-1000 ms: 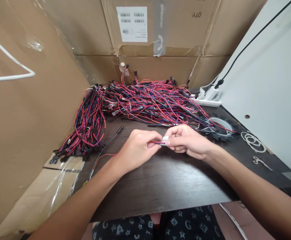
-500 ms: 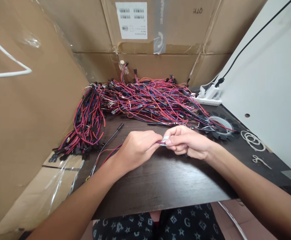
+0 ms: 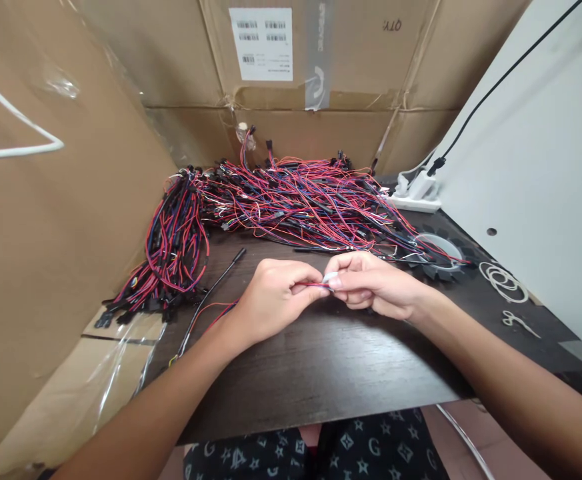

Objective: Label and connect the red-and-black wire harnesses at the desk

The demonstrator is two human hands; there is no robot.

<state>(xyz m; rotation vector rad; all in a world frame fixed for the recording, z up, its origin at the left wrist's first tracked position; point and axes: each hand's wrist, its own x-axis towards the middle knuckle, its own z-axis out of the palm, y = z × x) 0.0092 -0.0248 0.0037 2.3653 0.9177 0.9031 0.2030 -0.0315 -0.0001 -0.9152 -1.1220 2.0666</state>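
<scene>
My left hand (image 3: 273,298) and my right hand (image 3: 371,283) meet over the middle of the dark wooden table (image 3: 331,367). The left hand's fingers pinch thin red and blue wires (image 3: 307,285). These wires trail back under its wrist to the left. In the right hand's thumb and forefinger sits a small white connector (image 3: 329,277) at the wires' end. Both hands are closed and nearly touching.
A big tangle of red, blue and black wires (image 3: 311,203) lies behind the hands, with a bundled bunch (image 3: 171,257) at the left. A black cable (image 3: 211,293), a black fan (image 3: 435,257), white loops (image 3: 503,280), a white power strip (image 3: 415,193) and cardboard boxes (image 3: 45,220) surround the table.
The hands have stayed together at the same spot. The fingers shifted slightly on the wires and connector, and the loose wire under the left wrist moved a little.
</scene>
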